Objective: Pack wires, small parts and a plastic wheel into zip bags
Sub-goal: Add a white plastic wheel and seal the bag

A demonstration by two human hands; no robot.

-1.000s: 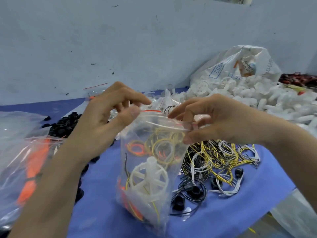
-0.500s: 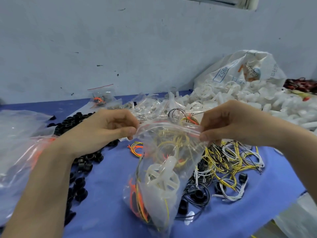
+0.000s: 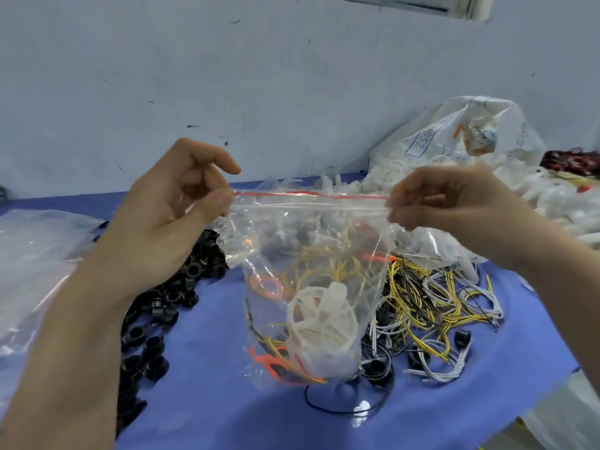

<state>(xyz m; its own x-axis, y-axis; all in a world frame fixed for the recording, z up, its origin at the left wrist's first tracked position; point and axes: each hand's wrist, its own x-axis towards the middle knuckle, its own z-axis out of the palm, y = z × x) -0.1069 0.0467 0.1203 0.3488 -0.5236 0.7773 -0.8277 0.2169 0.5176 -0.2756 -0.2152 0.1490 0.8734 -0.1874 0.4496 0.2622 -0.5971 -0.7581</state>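
Each hand, left (image 3: 168, 219) and right (image 3: 444, 203), pinches the zip bag (image 3: 311, 254); wheel (image 3: 321, 326), seemingly wires inside.

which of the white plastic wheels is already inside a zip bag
The white spoked plastic wheel low in the clear red-striped zip bag held up by both hands; the other white wheels lie loose in the heap at back right.

Wheel (image 3: 321, 323) inside zip bag (image 3: 308, 241)
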